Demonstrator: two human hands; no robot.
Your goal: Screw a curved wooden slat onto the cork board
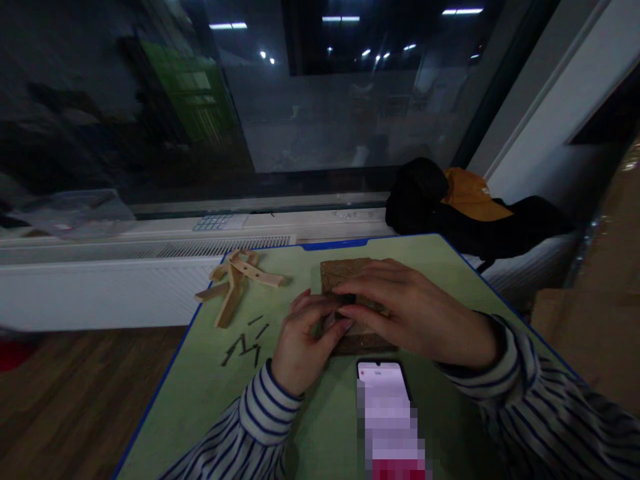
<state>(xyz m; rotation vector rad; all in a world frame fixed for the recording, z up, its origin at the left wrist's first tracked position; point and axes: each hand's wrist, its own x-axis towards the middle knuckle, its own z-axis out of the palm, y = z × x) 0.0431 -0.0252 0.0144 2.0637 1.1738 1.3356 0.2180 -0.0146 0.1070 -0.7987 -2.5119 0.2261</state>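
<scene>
A brown cork-like board [345, 273] lies on the green table [210, 393]. Both hands meet at its near left part. My left hand [305, 343] has its fingers curled, pinching something small and dark at the board. My right hand [415, 310] lies over the board with fingers bent, their tips pressed on the same small dark piece, which I cannot make out. Both sleeves are striped.
A pile of wooden sticks with holes [237, 280] lies at the far left of the table, and several small dark pins [245, 343] lie nearer. A lit phone [387, 407] lies in front of me. A black bag with an orange cap [467, 197] rests on the sill.
</scene>
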